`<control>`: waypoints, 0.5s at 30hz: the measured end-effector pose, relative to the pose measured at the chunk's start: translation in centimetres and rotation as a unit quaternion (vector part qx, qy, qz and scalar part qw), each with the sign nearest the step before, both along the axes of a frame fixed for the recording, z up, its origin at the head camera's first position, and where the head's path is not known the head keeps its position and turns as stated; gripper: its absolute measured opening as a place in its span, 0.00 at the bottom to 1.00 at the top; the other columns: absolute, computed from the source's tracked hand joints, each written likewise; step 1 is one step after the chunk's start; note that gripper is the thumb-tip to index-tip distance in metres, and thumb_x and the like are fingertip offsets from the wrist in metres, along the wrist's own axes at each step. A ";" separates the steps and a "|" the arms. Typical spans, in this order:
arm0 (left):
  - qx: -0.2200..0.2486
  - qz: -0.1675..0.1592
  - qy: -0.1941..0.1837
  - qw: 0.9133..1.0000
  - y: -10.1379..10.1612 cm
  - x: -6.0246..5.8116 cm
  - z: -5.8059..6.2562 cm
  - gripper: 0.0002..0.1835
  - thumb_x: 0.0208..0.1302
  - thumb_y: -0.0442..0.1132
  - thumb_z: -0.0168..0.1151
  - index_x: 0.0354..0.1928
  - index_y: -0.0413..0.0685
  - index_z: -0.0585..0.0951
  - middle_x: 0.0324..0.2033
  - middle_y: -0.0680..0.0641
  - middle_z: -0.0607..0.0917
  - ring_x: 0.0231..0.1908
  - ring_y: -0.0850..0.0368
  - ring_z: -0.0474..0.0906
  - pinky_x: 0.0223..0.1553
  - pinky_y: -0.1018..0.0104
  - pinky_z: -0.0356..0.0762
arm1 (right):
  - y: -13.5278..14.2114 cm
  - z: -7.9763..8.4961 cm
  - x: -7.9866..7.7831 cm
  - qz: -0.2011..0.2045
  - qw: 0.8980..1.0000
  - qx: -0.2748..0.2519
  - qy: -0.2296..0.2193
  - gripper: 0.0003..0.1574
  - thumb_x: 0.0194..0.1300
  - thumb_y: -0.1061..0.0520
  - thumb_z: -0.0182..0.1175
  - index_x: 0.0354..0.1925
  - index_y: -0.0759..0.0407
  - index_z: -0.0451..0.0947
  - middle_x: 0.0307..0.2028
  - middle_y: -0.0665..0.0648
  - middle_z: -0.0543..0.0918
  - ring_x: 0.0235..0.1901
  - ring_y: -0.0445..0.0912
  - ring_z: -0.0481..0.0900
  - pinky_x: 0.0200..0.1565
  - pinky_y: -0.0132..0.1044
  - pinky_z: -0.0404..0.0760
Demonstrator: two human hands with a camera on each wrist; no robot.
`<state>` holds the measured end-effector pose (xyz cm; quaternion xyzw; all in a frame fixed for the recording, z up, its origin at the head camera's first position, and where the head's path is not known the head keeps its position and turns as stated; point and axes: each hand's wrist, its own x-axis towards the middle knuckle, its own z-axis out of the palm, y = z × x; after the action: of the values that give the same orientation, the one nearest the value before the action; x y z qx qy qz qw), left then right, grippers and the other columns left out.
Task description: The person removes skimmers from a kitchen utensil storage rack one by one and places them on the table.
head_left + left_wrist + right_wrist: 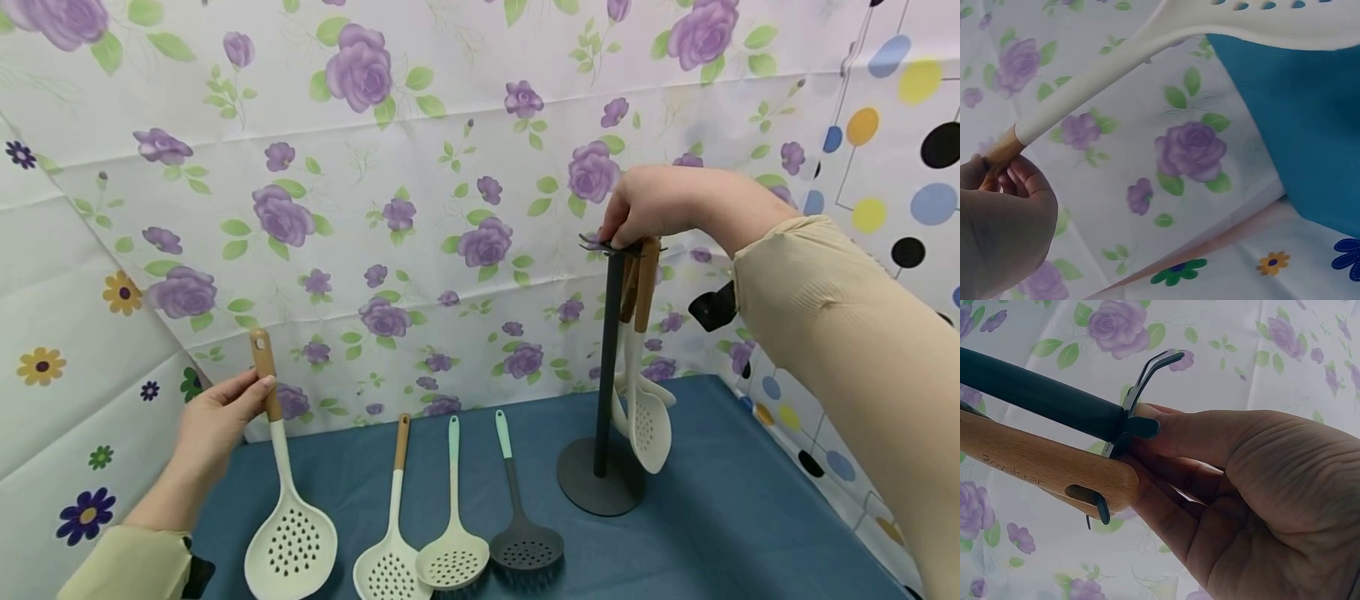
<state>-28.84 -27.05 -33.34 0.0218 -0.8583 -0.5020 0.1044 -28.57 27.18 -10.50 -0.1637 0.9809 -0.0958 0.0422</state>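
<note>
My left hand (pixel 213 429) pinches the wooden handle of a white skimmer (pixel 288 500), whose round perforated head hangs down at the front left. In the left wrist view thumb and fingers close on that handle (pixel 1002 150). At the right, my right hand (pixel 663 200) grips the hooked top of a dark utensil stand (pixel 607 367) between thumb and fingers. Several utensils hang from the stand, among them a white slotted spoon (pixel 649 429) with a wooden handle. A hook (pixel 1102 509) passes through a wooden handle's hole in the right wrist view.
On the blue tablecloth (pixel 720 517) lie a white skimmer (pixel 393 533) with a wooden handle, a cream skimmer (pixel 453 533) with a mint handle and a dark grey skimmer (pixel 517 521). A floral cloth (pixel 450 167) hangs close behind the table.
</note>
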 end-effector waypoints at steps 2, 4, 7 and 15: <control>-0.002 -0.013 -0.008 1.000 0.1 -0.3 -0.5 0.37 0.75 0.57 0.57 0.74 0.39 0.67 0.65 0.34 0.75 0.38 0.81 0.77 0.49 0.72 0.81 | 0.0 0.0 0.0 0.000 1.000 0.000 0.000 0.15 0.74 0.62 0.61 0.54 0.64 0.86 0.49 0.64 0.86 0.45 0.54 0.85 0.47 0.53 0.84; -0.003 -0.028 -0.015 0.999 0.2 -0.7 -1.0 0.36 0.77 0.56 0.56 0.74 0.37 0.67 0.67 0.30 0.72 0.39 0.81 0.77 0.50 0.72 0.81 | 0.1 0.0 0.0 0.001 1.000 0.002 0.000 0.15 0.74 0.62 0.61 0.54 0.64 0.86 0.49 0.64 0.86 0.45 0.54 0.85 0.47 0.53 0.84; -0.009 -0.046 -0.032 0.998 0.3 -1.2 -1.7 0.35 0.77 0.56 0.55 0.74 0.37 0.67 0.67 0.30 0.72 0.41 0.78 0.77 0.54 0.65 0.81 | 0.1 0.0 -0.1 0.002 1.000 0.004 0.001 0.15 0.74 0.62 0.61 0.54 0.64 0.86 0.50 0.64 0.86 0.45 0.54 0.84 0.47 0.53 0.84; -0.020 -0.061 -0.072 0.995 1.0 -2.8 -3.9 0.34 0.79 0.52 0.55 0.73 0.32 0.67 0.66 0.27 0.72 0.53 0.52 0.82 0.59 0.50 0.79 | 0.1 0.0 0.0 0.003 1.000 0.000 0.000 0.15 0.74 0.62 0.60 0.54 0.64 0.86 0.50 0.65 0.86 0.46 0.54 0.84 0.47 0.53 0.83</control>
<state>-31.65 -26.09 -37.23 0.0037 -0.8730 -0.4875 0.0119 -28.56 27.33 -10.48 -0.1670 0.9804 -0.0952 0.0426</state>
